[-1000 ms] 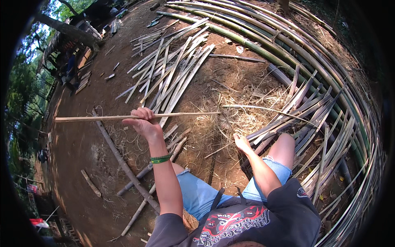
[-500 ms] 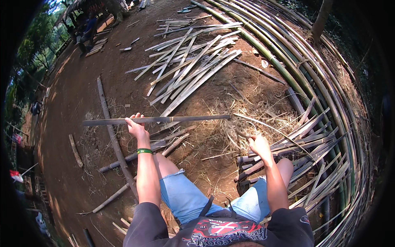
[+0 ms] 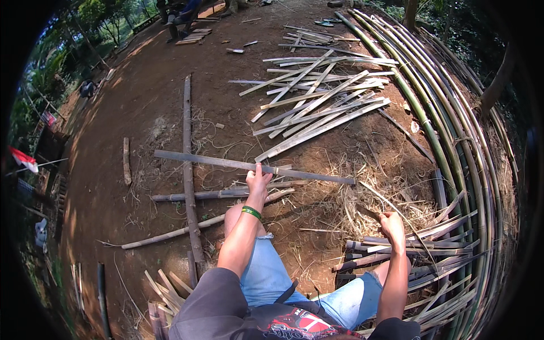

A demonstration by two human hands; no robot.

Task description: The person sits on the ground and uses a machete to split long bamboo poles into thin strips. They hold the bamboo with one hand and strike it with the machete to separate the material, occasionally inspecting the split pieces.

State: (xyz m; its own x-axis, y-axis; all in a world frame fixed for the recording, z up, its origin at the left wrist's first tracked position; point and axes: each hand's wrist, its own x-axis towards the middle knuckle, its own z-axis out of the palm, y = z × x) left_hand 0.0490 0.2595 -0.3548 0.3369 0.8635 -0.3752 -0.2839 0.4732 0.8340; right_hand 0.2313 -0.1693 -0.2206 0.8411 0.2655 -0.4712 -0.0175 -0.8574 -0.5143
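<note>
My left hand (image 3: 259, 182) is closed around a long grey-brown bamboo strip (image 3: 209, 160), near its middle. The strip hangs level above the ground in front of my knees, its right end slightly lower. In my right hand (image 3: 392, 225), above my right knee, is a knife with a dark blade (image 3: 368, 212) pointing left. The handle is hidden in my fist. The blade is below the strip's right end and apart from it. Pale curled shavings (image 3: 377, 195) lie on the ground beneath.
Split bamboo slats (image 3: 323, 107) lie spread ahead of me. Long bamboo poles (image 3: 447, 113) run along the right, with dark strips (image 3: 419, 249) stacked by my right knee. A wooden pole (image 3: 188, 141) lies on the ground at left. Another person (image 3: 181, 16) sits far off at upper left.
My left hand now grips the bamboo strip nearer its middle, and the strip's right end has tipped lower. The whole view has shifted, with the scene sliding rightward. My right hand still holds the knife.
</note>
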